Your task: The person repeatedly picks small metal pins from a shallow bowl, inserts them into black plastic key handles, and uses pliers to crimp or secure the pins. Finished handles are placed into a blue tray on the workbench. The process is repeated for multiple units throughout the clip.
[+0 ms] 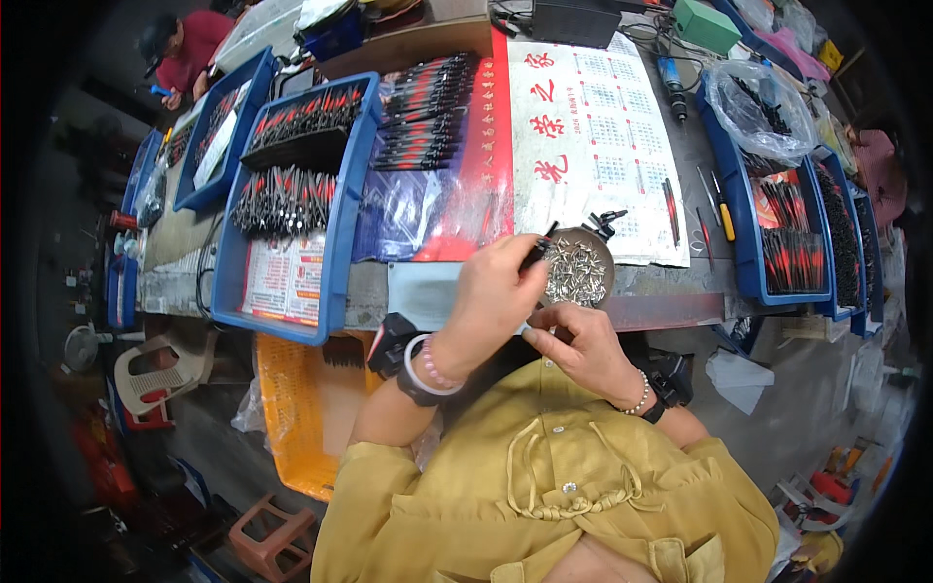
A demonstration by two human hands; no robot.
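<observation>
My left hand [494,290] is closed, with a slim black part [538,249] standing up from between the thumb and fingers. Below and to the right of it, my right hand [583,352] is also closed. Its thumb and fingertips pinch together by a small pale tip, too small to name. Just beyond both hands stands a round brown bowl [607,264] full of small silver metal pieces [575,276]. At the bowl's far rim sits a small black clamp-like thing [606,223]. The left fingers overlap the bowl's left side.
A blue bin [335,282] of black-and-red sticks stands left, beside stacked black-and-red pen-like parts [420,121]. A calendar sheet [593,126] covers the table's middle. To the right lie a yellow-handled screwdriver [725,220], an electric screwdriver [671,83] and another blue bin [768,285].
</observation>
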